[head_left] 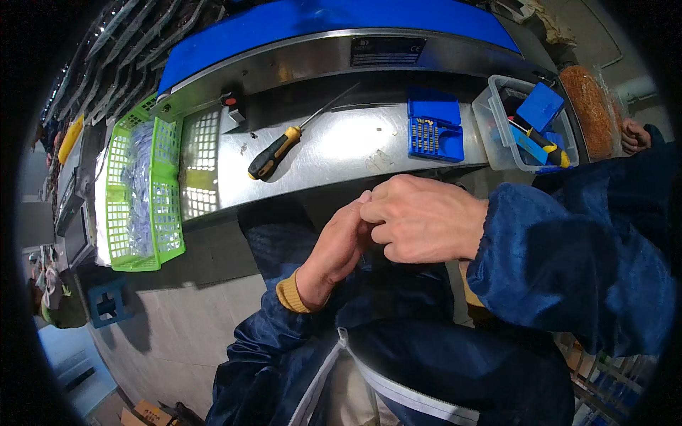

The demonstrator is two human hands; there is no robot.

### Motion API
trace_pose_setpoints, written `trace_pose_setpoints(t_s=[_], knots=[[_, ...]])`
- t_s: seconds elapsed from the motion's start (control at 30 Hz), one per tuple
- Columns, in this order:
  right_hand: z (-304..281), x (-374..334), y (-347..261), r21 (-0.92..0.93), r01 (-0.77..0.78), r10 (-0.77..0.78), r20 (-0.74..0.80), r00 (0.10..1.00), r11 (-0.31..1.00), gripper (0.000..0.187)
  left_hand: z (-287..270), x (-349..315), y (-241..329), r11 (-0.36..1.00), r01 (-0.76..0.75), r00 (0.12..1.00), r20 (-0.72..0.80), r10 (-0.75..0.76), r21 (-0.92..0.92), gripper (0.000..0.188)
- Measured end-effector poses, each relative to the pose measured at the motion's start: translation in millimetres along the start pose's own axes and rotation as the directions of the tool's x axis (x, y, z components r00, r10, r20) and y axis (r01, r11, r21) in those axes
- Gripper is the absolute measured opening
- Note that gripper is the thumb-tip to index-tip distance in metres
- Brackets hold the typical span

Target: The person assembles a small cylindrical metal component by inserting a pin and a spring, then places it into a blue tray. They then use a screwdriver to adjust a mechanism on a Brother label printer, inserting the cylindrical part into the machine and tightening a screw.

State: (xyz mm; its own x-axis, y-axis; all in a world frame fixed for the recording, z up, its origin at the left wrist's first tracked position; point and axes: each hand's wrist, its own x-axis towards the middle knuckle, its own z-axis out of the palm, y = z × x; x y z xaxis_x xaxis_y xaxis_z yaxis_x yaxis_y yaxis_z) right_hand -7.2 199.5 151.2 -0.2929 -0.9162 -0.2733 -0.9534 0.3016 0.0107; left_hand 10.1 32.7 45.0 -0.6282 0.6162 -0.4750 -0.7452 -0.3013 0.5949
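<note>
My left hand [335,245] and my right hand [426,220] meet above my lap, just in front of the steel worktop's edge. The right hand's fingers are curled, its thumb side against the left fingertips. Both hands look closed; anything between them is too small or hidden to make out. On the steel worktop [341,145] beyond them lies a screwdriver [277,150] with a black and yellow handle, its shaft pointing away to the right. Further right, a blue case [435,106] stands with its lid up, holding rows of small bits [425,136].
A clear plastic box [491,131] at right holds blue cases and a yellow-black tool. Bagged items fill a green basket [169,213] at left. A blue-topped steel machine [305,64] spans the back. Another person's hand [634,136] shows at far right, by a brown bundle [588,113].
</note>
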Motion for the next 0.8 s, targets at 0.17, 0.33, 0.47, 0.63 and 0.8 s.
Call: trace_pose_setpoints(t_s=[0.17,0.33,0.47,0.63,0.8], knots=[[-12.9,-7.8,-2.8,0.028,-0.117,0.120,-0.107,0.987,0.993,0.012,7.3,-1.9,1.7,0.993,-0.048,0.998,0.038,0.052,-0.104,0.043],[-28.1,-50.5,3.3,0.033,-0.229,0.229,-0.299,0.927,0.973,0.007,8.2,-1.0,6.7,0.991,-0.025,0.990,0.132,0.042,-0.130,0.055],[61.8,-31.5,-20.7,0.897,0.325,0.904,0.160,0.396,-0.301,0.035,1.2,1.1,2.3,0.999,-0.013,0.993,0.121,0.009,0.035,0.055],[122.7,-13.4,-55.7,0.989,0.048,0.968,-0.146,0.205,0.140,0.022,0.7,10.0,-18.5,0.975,0.113,0.984,0.154,-0.083,-0.193,0.060],[116.9,9.3,-63.7,0.712,-0.328,0.777,-0.504,0.378,0.621,0.029,-8.3,16.7,-23.8,0.926,0.192,0.975,0.175,-0.141,-0.325,0.052]])
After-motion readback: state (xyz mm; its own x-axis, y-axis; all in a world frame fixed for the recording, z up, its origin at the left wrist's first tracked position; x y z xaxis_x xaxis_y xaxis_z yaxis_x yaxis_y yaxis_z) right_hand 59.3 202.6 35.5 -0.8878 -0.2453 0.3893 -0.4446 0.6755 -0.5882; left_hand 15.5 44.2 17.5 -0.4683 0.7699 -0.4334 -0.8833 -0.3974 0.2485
